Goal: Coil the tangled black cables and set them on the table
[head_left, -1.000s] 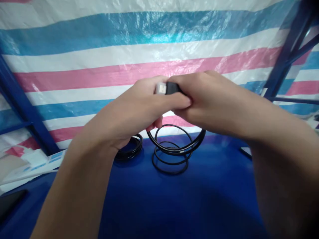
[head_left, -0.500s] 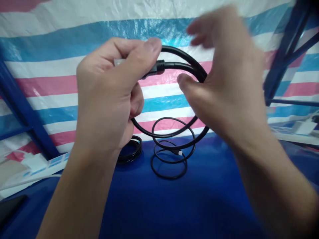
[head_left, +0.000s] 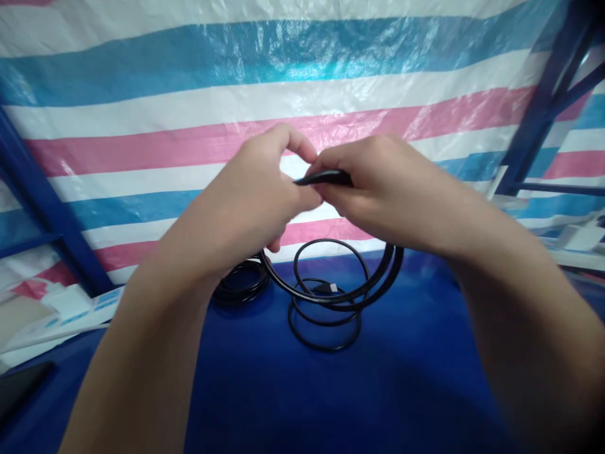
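Note:
A black cable (head_left: 326,296) hangs in a loop between my two hands above the blue table. My right hand (head_left: 378,183) is closed on the upper part of the loop, its fingertips meeting those of the other hand. My left hand (head_left: 265,195) curls round the loop's left side, thumb and forefinger reaching toward the right fingers. The plug at the cable's end is hidden by the hands. Below, a loose length of black cable with a light-tipped connector (head_left: 333,287) trails over the table. A coiled black cable (head_left: 242,284) lies to its left.
Striped sheeting (head_left: 283,57) hangs behind the blue table (head_left: 331,403). Blue metal posts stand left (head_left: 42,202) and right (head_left: 543,120). A white power strip (head_left: 89,315) and a dark flat object (head_left: 23,384) lie at left; a white adapter (head_left: 581,236) sits at right.
Both hands have come lower and closer together, fingertips now meeting. The right hand, spread before, has closed on the looped cable. The plug has gone out of sight.

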The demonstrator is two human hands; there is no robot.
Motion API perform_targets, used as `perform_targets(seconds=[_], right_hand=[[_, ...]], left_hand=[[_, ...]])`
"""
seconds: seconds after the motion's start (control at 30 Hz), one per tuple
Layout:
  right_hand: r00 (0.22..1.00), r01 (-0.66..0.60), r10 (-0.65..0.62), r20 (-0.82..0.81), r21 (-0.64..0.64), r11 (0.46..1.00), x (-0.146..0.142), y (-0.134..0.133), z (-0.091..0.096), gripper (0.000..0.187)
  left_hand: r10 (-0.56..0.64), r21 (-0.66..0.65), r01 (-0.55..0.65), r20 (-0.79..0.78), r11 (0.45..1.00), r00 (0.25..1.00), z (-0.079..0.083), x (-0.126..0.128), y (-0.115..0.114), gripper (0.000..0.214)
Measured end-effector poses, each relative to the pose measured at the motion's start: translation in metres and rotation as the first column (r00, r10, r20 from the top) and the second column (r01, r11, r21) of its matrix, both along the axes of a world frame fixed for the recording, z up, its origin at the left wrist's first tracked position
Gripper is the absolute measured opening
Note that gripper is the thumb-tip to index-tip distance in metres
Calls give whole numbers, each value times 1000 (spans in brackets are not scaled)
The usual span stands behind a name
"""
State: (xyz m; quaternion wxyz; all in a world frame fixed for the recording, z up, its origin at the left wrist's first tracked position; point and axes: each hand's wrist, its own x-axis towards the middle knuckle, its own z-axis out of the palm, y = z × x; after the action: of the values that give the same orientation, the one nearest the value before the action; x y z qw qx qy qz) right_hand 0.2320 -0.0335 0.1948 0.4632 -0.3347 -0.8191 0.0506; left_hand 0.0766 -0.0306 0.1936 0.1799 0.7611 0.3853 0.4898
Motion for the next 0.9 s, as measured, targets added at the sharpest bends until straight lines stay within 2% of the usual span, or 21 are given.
perform_targets(seconds=[0.07,0.1,0.17,0.23,0.33,0.4,0.47,0.57,0.63,0.7,0.77,0.83,0.87,0.9], right_hand=[[990,138,-140,8,111,984,0,-4,3,17],[988,157,-154,-30,137,978,0,-5,4,13],[991,92,-77,-113,132,987,1,-6,5,10],[994,44,-29,-103,147,988,2,-5,5,13],[998,32,-42,53,180,983,2,-3,3,16],[989,-8,-9,149,112,994,2,-5,3,17],[988,-78,80,131,-19,997,4,-7,3,18],[973,-221,212,-94,-97,970,4,-9,2,21],[930,-288,256,-262,-90,953,2,-8,2,15],[849,-385,296,-438,-127,914,-2,-4,3,15],[720,-505,297,-627,-180,844,-6,2,3,26],[620,-558,255,-742,-189,808,-8,7,2,32],[617,-538,232,-752,-188,821,-8,9,0,31],[647,-498,218,-731,-189,847,-7,10,-1,27]], left_hand=[[-26,53,17,156,998,987,4,-3,1,19],[-48,67,33,252,997,967,6,-5,1,13],[-66,56,49,366,997,928,9,-11,1,8],[-44,36,34,312,999,949,10,-14,1,6],[-50,-30,53,86,998,995,6,-16,2,2],[-100,-110,100,13,989,995,3,-17,2,3],[-148,-143,154,50,978,988,2,-16,2,7],[-214,-96,246,258,965,942,5,-13,2,7],[-226,-34,271,454,962,862,8,-8,2,13],[-198,4,252,631,968,750,9,-3,1,18],[-165,-17,253,715,967,679,10,0,0,20],[-168,-66,296,697,953,697,9,1,-1,21],[-188,-98,330,659,939,729,9,0,-2,19],[-215,-132,365,610,922,763,10,-2,-2,16]])
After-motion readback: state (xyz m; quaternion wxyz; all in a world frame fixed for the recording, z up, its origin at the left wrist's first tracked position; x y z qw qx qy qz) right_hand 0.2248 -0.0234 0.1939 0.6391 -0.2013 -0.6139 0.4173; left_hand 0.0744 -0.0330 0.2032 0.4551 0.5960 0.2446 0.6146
